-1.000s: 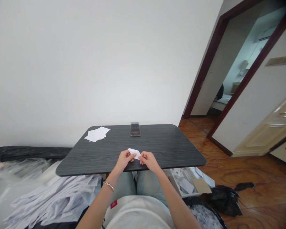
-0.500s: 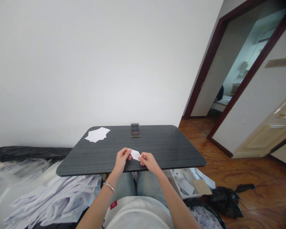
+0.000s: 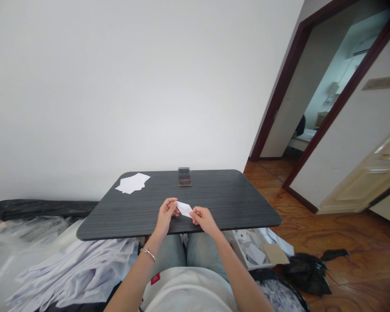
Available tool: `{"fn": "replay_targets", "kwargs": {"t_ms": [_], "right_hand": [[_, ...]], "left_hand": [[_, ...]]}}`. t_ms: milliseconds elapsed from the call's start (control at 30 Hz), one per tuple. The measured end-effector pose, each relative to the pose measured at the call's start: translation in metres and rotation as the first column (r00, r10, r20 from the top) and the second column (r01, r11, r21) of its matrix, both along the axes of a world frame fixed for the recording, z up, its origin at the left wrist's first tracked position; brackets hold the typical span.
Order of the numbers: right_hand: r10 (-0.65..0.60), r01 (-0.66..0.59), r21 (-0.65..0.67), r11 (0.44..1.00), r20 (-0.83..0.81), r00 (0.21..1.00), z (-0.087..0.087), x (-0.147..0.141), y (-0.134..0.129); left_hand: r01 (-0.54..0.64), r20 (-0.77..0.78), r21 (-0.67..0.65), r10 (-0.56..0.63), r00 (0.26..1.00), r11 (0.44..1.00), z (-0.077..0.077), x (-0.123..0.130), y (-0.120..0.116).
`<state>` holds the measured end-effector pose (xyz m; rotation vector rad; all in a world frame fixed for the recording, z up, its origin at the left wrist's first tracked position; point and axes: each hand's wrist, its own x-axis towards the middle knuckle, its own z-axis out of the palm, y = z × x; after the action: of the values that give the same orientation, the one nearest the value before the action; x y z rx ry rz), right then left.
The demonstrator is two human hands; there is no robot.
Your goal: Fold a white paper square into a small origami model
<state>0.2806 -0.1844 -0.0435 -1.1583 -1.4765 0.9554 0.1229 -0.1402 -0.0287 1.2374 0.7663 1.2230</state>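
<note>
Between my two hands, over the near part of the dark table [image 3: 221, 195], is a small piece of folded white paper [image 3: 184, 209]. My left hand [image 3: 167, 213] pinches its left end, with thumb and fingers closed. At the lower right end, my right hand [image 3: 203, 218] grips the paper between thumb and fingers. The paper slants down to the right. A loose stack of white paper pieces [image 3: 132, 183] lies at the table's far left corner.
A phone-like dark object [image 3: 184, 177] stands at the table's far edge, by the white wall. White cloth or paper [image 3: 74, 273] is heaped at lower left. An open box [image 3: 253, 249] with papers and black bags [image 3: 307, 273] are on the floor at right.
My left hand has risen slightly, and the paper's left end has tilted a little with it. Both hands keep their hold; the stack has not moved.
</note>
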Motion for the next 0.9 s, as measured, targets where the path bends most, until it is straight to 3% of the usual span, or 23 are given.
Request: {"fn": "replay_targets", "kwargs": {"t_ms": [167, 367, 633, 900], "right_hand": [[-0.002, 0.002, -0.005, 1.000, -0.011, 1.000, 0.0001, 0.0004, 0.0006], [-0.037, 0.037, -0.001, 0.999, -0.041, 0.998, 0.0007, 0.0001, 0.0009], [-0.101, 0.099, -0.023, 0.995, -0.058, 0.993, -0.0006, 0.0014, 0.0010], [-0.040, 0.035, -0.051, 0.998, -0.093, 0.995, 0.0009, 0.0001, 0.0012]], "left_hand": [[0.070, -0.086, 0.034, -0.067, 0.994, 0.997, 0.0015, 0.0001, -0.0017], [-0.028, -0.065, 0.016, 0.029, 0.997, 0.999, -0.0024, -0.0016, -0.0007], [-0.073, -0.027, 0.009, 0.074, 0.997, 0.997, -0.0034, -0.0020, 0.0004], [0.011, -0.131, 0.022, -0.008, 0.991, 1.000, 0.0041, -0.0009, -0.0030]]}}
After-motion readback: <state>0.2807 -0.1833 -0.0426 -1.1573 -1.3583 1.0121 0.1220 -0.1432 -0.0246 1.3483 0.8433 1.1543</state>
